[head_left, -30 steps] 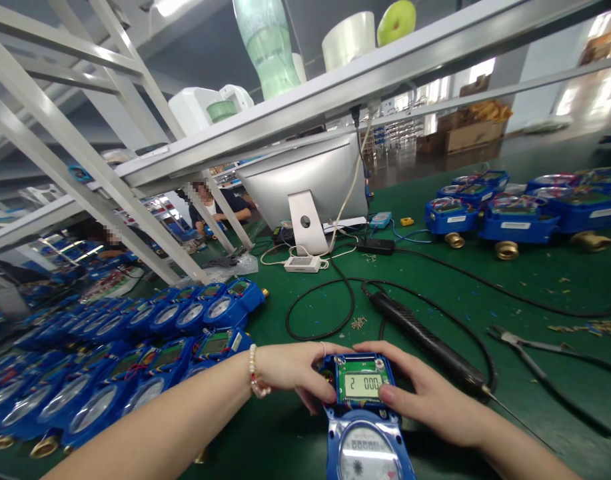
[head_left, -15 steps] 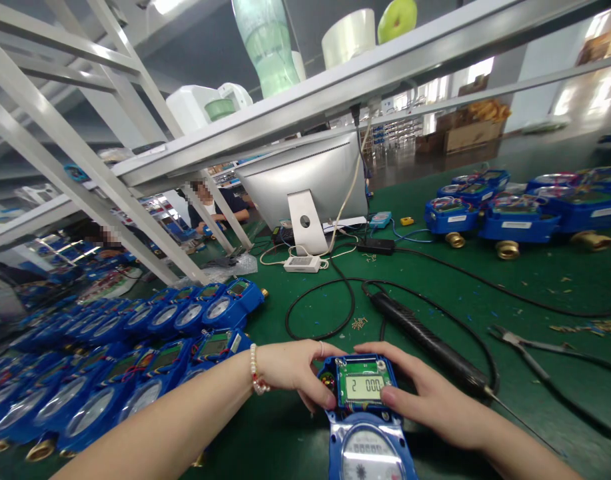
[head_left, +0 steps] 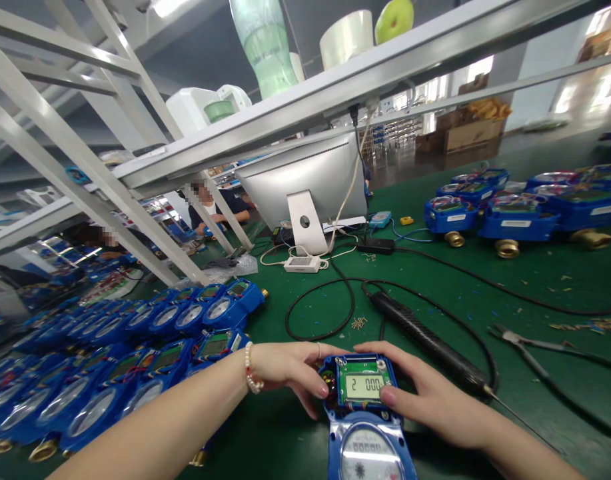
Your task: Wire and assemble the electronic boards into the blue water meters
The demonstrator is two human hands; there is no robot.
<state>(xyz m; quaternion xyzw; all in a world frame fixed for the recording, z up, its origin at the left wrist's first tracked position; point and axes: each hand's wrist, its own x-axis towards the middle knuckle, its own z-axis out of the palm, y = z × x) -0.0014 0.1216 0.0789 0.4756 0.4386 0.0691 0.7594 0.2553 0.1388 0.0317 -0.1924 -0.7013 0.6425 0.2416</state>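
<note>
A blue water meter [head_left: 364,427] lies on the green mat [head_left: 485,287] right below me, its green display board reading "2 000" above a round dial. My left hand [head_left: 290,370], with a pearl bracelet at the wrist, grips the left side of the display board with thumb and fingers. My right hand [head_left: 430,397] clasps the right side, thumb pressed at the board's lower right corner. Both hands are closed around the meter's upper part.
Rows of blue meters [head_left: 135,353] fill the left. More meters [head_left: 515,213] stand at the far right. A black electric screwdriver [head_left: 425,340] with its cable lies just right of my hands, pliers [head_left: 530,347] beyond. A monitor's back [head_left: 310,180] faces me; people sit behind the rack.
My left thumb has slid slightly back from the display's left edge. The meter and my right hand stay almost where they were.
</note>
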